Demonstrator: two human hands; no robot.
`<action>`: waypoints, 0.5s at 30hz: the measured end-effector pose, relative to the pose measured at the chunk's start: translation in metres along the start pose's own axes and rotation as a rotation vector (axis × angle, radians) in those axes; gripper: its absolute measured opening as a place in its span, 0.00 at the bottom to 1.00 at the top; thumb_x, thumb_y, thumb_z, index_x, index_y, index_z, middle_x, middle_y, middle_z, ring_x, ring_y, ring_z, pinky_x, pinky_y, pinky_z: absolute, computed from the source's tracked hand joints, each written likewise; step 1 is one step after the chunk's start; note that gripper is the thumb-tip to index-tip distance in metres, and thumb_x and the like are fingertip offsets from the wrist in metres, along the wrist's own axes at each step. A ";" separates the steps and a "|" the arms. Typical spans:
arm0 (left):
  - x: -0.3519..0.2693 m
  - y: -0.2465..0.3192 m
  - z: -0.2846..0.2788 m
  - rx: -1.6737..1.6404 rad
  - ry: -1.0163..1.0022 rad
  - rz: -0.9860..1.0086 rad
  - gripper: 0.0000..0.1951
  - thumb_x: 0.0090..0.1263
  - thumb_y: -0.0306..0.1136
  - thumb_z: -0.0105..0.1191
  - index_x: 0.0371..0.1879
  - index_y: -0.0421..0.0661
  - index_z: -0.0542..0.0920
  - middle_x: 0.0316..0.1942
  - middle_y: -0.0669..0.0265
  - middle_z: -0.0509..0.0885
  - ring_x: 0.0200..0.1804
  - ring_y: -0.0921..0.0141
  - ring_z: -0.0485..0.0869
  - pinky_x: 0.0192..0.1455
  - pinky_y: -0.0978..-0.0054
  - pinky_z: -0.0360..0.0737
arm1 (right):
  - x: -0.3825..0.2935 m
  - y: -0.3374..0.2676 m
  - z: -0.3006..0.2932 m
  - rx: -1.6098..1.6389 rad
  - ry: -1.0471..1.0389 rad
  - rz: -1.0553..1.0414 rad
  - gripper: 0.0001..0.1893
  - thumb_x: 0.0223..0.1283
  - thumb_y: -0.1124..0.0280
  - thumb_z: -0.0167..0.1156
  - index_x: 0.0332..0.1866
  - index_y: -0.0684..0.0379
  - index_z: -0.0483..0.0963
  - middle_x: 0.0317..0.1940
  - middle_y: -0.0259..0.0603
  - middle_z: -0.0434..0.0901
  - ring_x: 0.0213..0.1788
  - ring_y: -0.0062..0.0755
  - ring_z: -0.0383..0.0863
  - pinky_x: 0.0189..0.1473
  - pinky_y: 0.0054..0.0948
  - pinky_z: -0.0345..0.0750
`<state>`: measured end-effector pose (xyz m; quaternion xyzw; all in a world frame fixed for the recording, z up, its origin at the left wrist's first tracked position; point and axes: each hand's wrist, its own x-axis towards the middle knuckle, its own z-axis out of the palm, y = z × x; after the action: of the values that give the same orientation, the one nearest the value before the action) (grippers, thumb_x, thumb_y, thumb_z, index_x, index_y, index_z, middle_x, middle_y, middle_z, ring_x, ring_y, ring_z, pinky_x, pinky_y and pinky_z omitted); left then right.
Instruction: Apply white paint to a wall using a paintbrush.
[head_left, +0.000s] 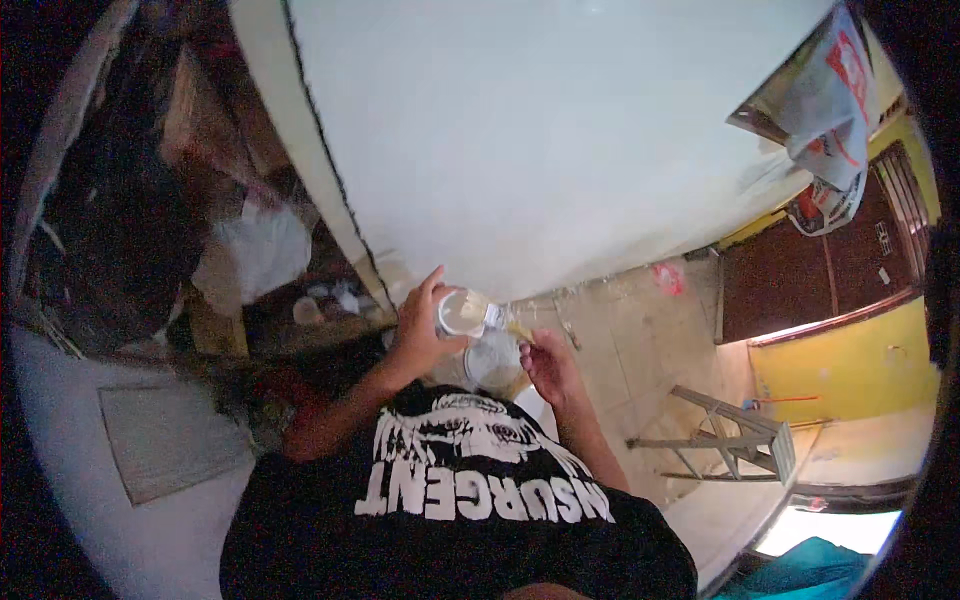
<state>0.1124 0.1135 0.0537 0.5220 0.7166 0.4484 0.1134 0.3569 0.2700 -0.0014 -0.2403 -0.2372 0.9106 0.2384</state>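
Just in front of my chest, my left hand (421, 330) grips a small round white container (459, 313) by its side, thumb and fingers spread around it. My right hand (549, 366) is closed on the yellowish handle of a paintbrush (519, 330). The brush's pale end meets the container's right rim. Below both hands stands a larger round whitish container (491, 360), partly hidden by my left hand and my shirt. The contents of the small container are too blurred to tell.
A white wall (547, 135) rises ahead. Right are a wooden stepladder (731, 442), a brown door (825, 262) and a hanging plastic bag (832, 142). A dark, cluttered space at left holds a white bag (262, 251). A red-and-white item (667, 278) lies on the tiled floor (622, 337).
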 end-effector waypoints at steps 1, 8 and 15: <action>0.004 0.008 0.004 -0.024 0.010 0.006 0.60 0.49 0.36 0.79 0.79 0.41 0.51 0.64 0.60 0.81 0.67 0.54 0.73 0.73 0.53 0.65 | -0.004 -0.011 -0.004 -0.087 -0.021 0.038 0.07 0.71 0.66 0.64 0.47 0.55 0.78 0.41 0.41 0.84 0.41 0.29 0.84 0.40 0.25 0.81; 0.032 0.028 0.050 -0.125 0.057 0.025 0.58 0.51 0.32 0.79 0.78 0.37 0.52 0.62 0.54 0.81 0.66 0.57 0.77 0.73 0.56 0.68 | -0.007 -0.088 -0.004 -0.363 -0.172 0.038 0.12 0.73 0.66 0.64 0.56 0.54 0.74 0.45 0.38 0.84 0.44 0.27 0.83 0.45 0.26 0.80; 0.046 0.049 0.081 -0.166 0.174 0.021 0.54 0.52 0.28 0.77 0.77 0.37 0.54 0.62 0.55 0.80 0.66 0.57 0.76 0.74 0.57 0.68 | 0.035 -0.190 0.018 -0.465 -0.131 -0.300 0.10 0.76 0.66 0.60 0.56 0.53 0.73 0.45 0.33 0.82 0.42 0.22 0.79 0.43 0.24 0.75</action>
<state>0.1750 0.1977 0.0589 0.4774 0.6786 0.5510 0.0890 0.3804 0.4305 0.1047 -0.1917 -0.4876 0.7998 0.2930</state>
